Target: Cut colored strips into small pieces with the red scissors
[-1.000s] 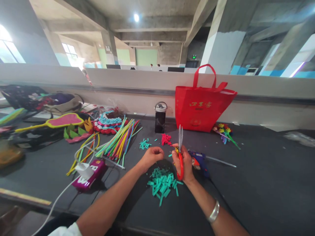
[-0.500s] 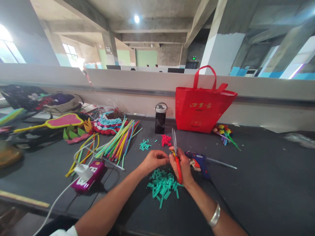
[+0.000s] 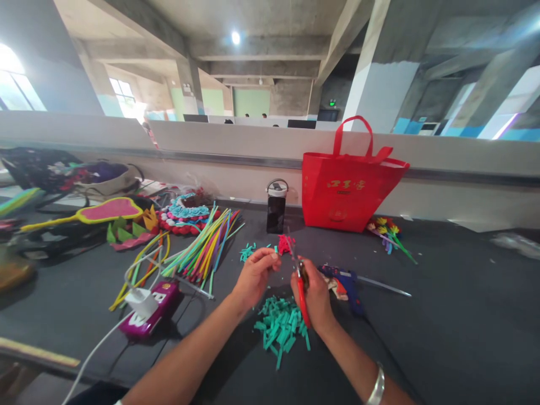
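My right hand [image 3: 316, 292] is wrapped round red-handled scissors [image 3: 302, 295], their blades pointing up and away, slightly blurred. To the left of the blades, my left hand [image 3: 257, 273] pinches a small teal strip [image 3: 276, 249] at the fingertips. Below both hands lies a loose pile of teal strips [image 3: 282, 326]. Beyond the hands are a small heap of red pieces [image 3: 286, 244] and a smaller heap of teal pieces [image 3: 247, 252].
A blue glue gun [image 3: 348, 284] with a glue stick lies right of my right hand. Behind stand a dark bottle [image 3: 275, 214] and a red bag [image 3: 350, 191]. Leftward are coloured pipe cleaners [image 3: 206, 244] and a purple power strip [image 3: 154, 315] with a white cable.
My left hand has moved up and left, away from the scissors. The scissors' blades have tilted left, and the teal strip now shows at my left fingertips.
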The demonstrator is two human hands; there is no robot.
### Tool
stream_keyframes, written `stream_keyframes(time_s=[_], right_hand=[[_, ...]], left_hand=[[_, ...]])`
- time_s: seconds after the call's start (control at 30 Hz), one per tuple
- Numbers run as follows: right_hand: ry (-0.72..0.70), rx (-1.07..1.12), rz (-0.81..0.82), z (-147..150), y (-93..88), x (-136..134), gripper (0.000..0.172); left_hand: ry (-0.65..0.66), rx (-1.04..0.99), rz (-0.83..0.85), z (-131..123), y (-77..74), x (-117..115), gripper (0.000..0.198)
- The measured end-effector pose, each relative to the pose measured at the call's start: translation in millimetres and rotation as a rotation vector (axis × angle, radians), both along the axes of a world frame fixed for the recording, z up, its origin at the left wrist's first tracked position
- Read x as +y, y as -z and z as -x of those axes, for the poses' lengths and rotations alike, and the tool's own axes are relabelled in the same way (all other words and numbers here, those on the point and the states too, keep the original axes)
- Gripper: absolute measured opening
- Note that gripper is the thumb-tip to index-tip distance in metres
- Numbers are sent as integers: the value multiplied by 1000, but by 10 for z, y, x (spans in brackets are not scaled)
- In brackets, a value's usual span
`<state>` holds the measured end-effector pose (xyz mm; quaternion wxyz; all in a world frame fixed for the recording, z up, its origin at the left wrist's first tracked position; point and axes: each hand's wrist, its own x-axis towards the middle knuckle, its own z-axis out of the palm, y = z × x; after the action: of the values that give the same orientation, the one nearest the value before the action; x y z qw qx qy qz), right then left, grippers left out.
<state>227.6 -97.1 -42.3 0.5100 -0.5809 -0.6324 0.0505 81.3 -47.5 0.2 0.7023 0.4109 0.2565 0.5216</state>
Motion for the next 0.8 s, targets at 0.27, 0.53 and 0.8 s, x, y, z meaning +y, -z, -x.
stream_keyframes(time_s=[0.27,0.53,0.8], right_hand=[[-66,-78,-2,92,113,12,40],[-83,-53,16,100,61,-11,35],[-57,-49,34,120,12,-49,31]], left_hand=[[-6,27,-24,-15,3,-63,14],[27,36,-31,-42,31,-89,14],[9,44,-35,-51,3,-98,14]])
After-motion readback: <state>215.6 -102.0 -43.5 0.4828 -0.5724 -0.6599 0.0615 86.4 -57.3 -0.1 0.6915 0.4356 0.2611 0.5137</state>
